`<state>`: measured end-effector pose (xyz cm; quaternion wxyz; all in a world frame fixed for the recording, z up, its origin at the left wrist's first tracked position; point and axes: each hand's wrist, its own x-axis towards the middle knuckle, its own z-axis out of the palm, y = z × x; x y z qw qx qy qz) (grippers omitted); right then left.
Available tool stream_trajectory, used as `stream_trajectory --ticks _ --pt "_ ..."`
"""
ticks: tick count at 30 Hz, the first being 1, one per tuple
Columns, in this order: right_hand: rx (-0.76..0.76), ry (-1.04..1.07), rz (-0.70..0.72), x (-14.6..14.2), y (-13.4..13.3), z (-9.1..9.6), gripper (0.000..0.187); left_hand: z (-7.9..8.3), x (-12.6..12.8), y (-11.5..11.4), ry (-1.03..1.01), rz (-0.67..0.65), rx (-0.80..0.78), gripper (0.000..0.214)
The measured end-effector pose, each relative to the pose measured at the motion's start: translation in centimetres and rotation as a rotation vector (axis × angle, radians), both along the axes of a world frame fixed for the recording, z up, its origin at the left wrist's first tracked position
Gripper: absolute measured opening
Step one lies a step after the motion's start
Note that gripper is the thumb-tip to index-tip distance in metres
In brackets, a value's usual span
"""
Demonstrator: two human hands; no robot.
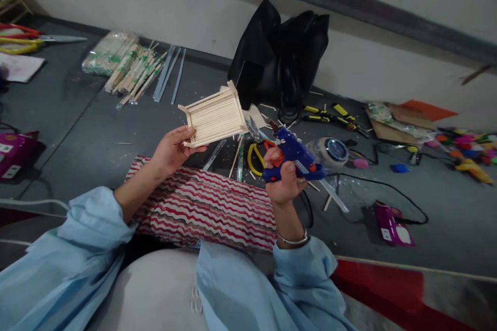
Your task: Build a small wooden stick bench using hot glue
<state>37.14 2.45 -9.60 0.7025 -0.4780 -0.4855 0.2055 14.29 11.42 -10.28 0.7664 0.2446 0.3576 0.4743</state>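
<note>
Between the thumb and fingers of my left hand is a small tray made of pale wooden sticks, held by its near left corner above the table. My right hand is wrapped round the handle of a blue hot glue gun, its nozzle pointing up and left towards the tray's right end. A gap separates nozzle and tray. Under both forearms lies a red and white striped cloth. Yellow-handled scissors and loose sticks lie behind the glue gun.
Bundled sticks in wrappers and glue sticks lie at the back left. A black bag leans against the wall. A plastic jar, pliers and a purple power strip with a cord stand to the right.
</note>
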Motion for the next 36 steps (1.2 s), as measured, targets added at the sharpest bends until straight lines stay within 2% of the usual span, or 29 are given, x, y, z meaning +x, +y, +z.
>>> stream_trajectory --ticks 3,7,15,20,24,29,36 --pt "-0.002 -0.037 -0.001 0.2 -0.3 -0.4 0.038 -0.3 0.2 0.0 -0.021 -0.003 -0.013 0.012" --pt "-0.034 -0.190 0.016 0.8 -0.7 -1.0 0.030 -0.4 0.4 -0.1 0.000 -0.010 -0.039 0.008" --pt "-0.092 -0.290 -0.071 1.2 -0.8 -1.8 0.028 -0.7 0.3 -0.2 0.006 -0.042 -0.062 0.010" --pt "-0.120 -0.359 -0.061 1.4 -0.9 -2.0 0.014 -0.3 0.3 -0.2 -0.002 -0.027 -0.177 0.010" --pt "-0.151 -0.385 -0.050 1.2 -0.8 -2.2 0.012 0.2 0.4 -0.2 0.011 -0.011 -0.252 0.011" --pt "-0.177 -0.422 -0.039 0.8 -0.3 -2.0 0.017 0.8 0.4 -0.2 0.001 0.001 -0.301 0.016" --pt "-0.178 -0.546 -0.030 0.9 -0.2 -1.2 0.013 1.1 0.4 -0.1 0.006 0.025 -0.301 0.017"
